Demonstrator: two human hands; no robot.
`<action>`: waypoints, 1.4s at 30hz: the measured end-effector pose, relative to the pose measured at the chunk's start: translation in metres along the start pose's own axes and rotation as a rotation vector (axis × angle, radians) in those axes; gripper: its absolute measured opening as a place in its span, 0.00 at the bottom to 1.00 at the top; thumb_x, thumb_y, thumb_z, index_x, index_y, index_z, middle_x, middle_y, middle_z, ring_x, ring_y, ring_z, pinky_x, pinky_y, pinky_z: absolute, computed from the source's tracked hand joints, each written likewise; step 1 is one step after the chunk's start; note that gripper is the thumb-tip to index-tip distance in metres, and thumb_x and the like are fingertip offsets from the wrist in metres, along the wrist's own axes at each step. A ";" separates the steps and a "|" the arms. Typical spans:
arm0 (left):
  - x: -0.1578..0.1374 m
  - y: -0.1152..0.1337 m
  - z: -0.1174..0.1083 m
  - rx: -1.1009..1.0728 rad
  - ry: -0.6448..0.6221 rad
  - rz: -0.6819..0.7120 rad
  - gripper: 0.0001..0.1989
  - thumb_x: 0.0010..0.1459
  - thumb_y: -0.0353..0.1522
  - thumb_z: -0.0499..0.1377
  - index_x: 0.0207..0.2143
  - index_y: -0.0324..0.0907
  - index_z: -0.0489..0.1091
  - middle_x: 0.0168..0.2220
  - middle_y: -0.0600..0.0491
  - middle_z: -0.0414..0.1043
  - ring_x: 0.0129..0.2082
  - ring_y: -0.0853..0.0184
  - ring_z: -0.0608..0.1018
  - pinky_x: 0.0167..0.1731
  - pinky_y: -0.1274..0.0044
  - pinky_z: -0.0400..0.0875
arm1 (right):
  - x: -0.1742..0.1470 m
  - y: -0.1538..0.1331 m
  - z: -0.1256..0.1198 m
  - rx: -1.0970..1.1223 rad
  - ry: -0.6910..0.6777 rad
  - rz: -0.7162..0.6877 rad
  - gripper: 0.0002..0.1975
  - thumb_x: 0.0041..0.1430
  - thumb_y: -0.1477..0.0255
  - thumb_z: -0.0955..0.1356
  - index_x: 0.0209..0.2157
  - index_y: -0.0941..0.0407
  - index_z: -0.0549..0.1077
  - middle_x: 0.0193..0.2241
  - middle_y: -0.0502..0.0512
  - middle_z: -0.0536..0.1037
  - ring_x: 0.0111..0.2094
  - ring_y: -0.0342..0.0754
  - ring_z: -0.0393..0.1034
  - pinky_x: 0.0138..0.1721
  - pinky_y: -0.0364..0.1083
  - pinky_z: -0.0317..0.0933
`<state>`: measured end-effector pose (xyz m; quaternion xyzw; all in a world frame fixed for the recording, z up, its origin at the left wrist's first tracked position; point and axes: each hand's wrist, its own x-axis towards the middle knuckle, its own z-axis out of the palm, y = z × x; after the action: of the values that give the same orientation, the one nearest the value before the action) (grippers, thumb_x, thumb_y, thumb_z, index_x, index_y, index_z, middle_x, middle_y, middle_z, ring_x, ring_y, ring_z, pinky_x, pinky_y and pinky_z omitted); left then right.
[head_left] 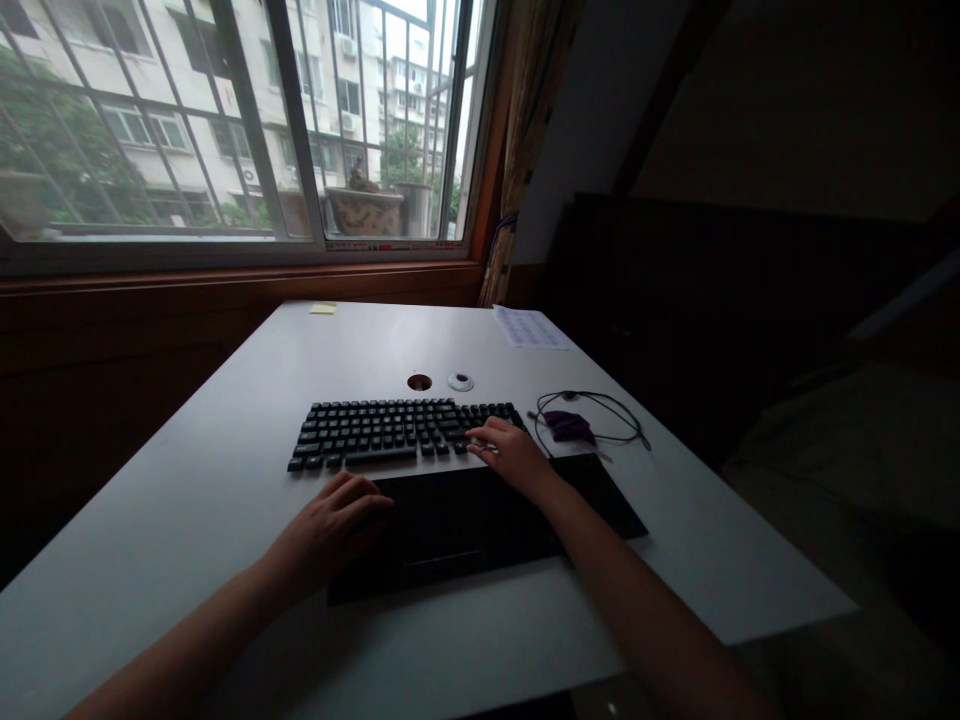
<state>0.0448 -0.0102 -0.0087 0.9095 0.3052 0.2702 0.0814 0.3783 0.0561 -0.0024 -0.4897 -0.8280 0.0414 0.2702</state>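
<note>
Rows of black keycaps [379, 428] lie on the white table in a keyboard layout with a ragged outline. In front of them is a flat black panel [472, 515] that looks like a keyboard base, set at a slight slant. My left hand [349, 515] is closed over the panel's left end, its thumb side and lower fingers in shadow. Above the panel, my right hand [510, 455] reaches to the right part of the keycaps. Its thumb and fingertips are drawn together at the keys; whatever is between them is too small to make out.
To the right lie a looped black cable [630, 420] and a dark purple cloth piece [570, 427]. Behind the keycaps are a round table hole [420, 382] and a white ring-shaped cover [460, 382]. Printed paper [531, 328] and yellow sticky notes [323, 309] rest near the far edge.
</note>
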 end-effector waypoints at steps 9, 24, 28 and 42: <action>0.002 0.003 -0.002 0.012 0.010 0.005 0.10 0.67 0.31 0.55 0.49 0.44 0.71 0.42 0.49 0.71 0.42 0.62 0.70 0.42 0.68 0.71 | -0.009 -0.009 0.000 -0.083 -0.060 -0.187 0.12 0.64 0.74 0.66 0.46 0.51 0.77 0.44 0.54 0.77 0.42 0.46 0.72 0.43 0.45 0.66; 0.001 0.003 -0.001 0.036 0.005 0.007 0.11 0.66 0.32 0.55 0.49 0.45 0.70 0.43 0.48 0.71 0.42 0.62 0.71 0.43 0.68 0.71 | -0.004 -0.015 0.001 -0.162 -0.075 -0.170 0.13 0.64 0.74 0.65 0.47 0.51 0.77 0.44 0.55 0.77 0.44 0.48 0.71 0.44 0.45 0.66; 0.002 0.003 -0.001 0.033 -0.002 0.005 0.11 0.67 0.32 0.55 0.49 0.45 0.71 0.43 0.49 0.71 0.42 0.61 0.70 0.42 0.68 0.72 | -0.004 -0.016 0.000 -0.155 -0.087 -0.167 0.13 0.64 0.74 0.65 0.47 0.51 0.77 0.45 0.55 0.77 0.43 0.49 0.71 0.43 0.46 0.66; 0.000 0.000 -0.001 0.015 -0.007 0.004 0.10 0.67 0.32 0.54 0.49 0.45 0.71 0.43 0.49 0.71 0.42 0.61 0.70 0.44 0.68 0.70 | -0.003 -0.017 -0.058 0.317 0.197 0.216 0.23 0.69 0.57 0.58 0.35 0.56 0.78 0.32 0.55 0.77 0.35 0.48 0.71 0.39 0.45 0.64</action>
<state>0.0445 -0.0098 -0.0080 0.9116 0.3050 0.2650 0.0751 0.3941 0.0338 0.0515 -0.5285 -0.7235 0.1517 0.4174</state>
